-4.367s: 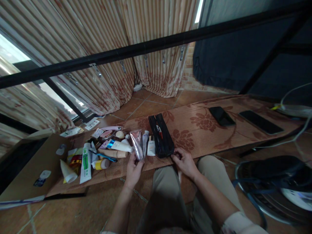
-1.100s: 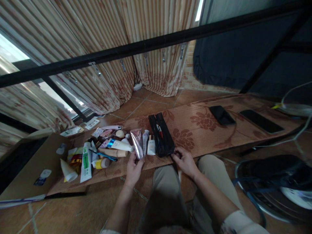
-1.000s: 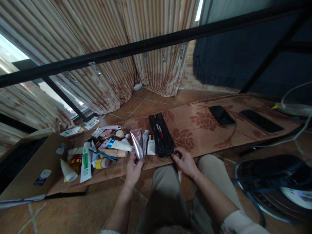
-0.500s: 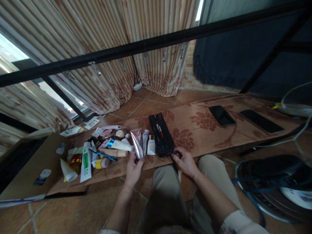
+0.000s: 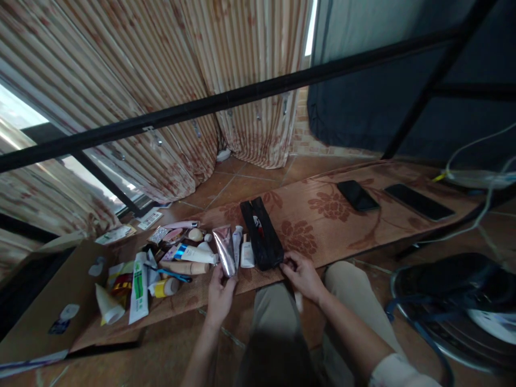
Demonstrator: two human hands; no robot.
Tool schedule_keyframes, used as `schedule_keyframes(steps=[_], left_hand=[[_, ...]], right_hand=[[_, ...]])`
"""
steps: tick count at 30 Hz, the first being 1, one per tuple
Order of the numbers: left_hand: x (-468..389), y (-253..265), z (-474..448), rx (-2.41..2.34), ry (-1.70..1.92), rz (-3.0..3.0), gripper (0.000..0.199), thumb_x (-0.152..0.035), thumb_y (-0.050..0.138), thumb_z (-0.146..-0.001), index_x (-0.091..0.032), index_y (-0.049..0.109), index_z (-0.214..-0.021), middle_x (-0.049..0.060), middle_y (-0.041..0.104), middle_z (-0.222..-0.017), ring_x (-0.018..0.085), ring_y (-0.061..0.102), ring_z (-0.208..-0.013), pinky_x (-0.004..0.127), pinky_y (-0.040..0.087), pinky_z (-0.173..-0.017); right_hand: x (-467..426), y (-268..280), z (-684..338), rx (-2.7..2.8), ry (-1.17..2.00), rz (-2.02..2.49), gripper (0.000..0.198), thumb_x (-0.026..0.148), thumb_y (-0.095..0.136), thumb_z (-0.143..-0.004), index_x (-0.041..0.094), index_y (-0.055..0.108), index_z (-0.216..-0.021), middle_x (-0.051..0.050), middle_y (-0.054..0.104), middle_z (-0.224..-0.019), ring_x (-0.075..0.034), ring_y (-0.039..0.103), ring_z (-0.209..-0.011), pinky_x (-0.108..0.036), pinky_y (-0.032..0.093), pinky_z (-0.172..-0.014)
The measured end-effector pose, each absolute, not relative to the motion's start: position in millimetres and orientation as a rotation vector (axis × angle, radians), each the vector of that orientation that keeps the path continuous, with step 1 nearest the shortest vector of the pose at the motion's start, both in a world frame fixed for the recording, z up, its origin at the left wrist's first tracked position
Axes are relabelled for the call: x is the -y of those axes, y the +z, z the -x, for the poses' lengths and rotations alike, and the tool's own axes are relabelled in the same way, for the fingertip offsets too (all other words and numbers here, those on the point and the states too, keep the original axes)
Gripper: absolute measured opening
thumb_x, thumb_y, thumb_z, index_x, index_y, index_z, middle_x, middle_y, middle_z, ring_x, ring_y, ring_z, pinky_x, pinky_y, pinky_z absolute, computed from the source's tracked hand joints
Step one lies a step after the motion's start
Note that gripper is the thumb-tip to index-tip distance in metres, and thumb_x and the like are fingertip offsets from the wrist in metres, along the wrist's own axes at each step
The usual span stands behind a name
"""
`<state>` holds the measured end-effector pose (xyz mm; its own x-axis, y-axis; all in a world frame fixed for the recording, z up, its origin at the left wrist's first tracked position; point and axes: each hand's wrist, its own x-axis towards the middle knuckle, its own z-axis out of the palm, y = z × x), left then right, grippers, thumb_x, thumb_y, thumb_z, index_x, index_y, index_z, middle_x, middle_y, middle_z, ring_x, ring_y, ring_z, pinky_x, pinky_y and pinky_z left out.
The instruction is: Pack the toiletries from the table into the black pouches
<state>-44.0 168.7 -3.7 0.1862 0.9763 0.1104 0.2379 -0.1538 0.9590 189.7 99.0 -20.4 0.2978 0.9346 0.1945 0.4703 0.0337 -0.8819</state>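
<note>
In front of me is a long bench [image 5: 350, 231] with a brown cloth [image 5: 294, 201] on top, and the cloth has dark red flowers. My black bag [image 5: 263, 236] lies across it. Just left of the bag I see a white bottle [image 5: 247, 255] and a thin pale tube [image 5: 237, 245], side by side. Further left of the bag, lots of things lie mixed up: a blue and white tube [image 5: 196, 254], a tan bottle [image 5: 189, 268], a yellow bottle [image 5: 164, 288] and a green and white tube [image 5: 139, 290]. Well right of the bag are two flat black phones [image 5: 358, 195].
</note>
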Motion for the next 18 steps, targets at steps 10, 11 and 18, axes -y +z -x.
schedule_keyframes(steps=[10, 11, 18], left_hand=[[-162, 14, 52, -1.225, 1.028, -1.444, 0.042, -0.040, 0.069, -0.073, -0.017, 0.063, -0.107, 0.007, 0.069, -0.100, 0.023, 0.063, -0.097, 0.033, 0.045, -0.087], [-162, 18, 51, -1.213, 1.028, -1.416, 0.045, -0.042, 0.070, -0.072, -0.017, 0.063, -0.108, 0.008, 0.069, -0.101, 0.023, 0.062, -0.099, 0.034, 0.045, -0.088], [-158, 53, 28, -1.200, 1.058, -1.197, 0.045, -0.045, 0.071, -0.071, -0.019, 0.062, -0.108, 0.006, 0.068, -0.102, 0.021, 0.063, -0.099, 0.032, 0.051, -0.084]], right_hand=[[-102, -24, -190, 1.319, 0.603, 1.559, 0.005, 0.020, 0.052, -0.078, 0.019, 0.057, -0.079, 0.001, 0.051, -0.072, -0.013, 0.051, -0.061, -0.023, 0.040, -0.057], [-102, -25, -190, 1.314, 0.608, 1.554, 0.005, 0.019, 0.052, -0.078, 0.019, 0.057, -0.079, 0.001, 0.051, -0.072, -0.013, 0.051, -0.061, -0.023, 0.039, -0.056], [-102, -23, -189, 1.301, 0.609, 1.509, 0.006, 0.013, 0.052, -0.076, 0.019, 0.054, -0.079, 0.002, 0.051, -0.072, -0.012, 0.049, -0.061, -0.022, 0.039, -0.057]])
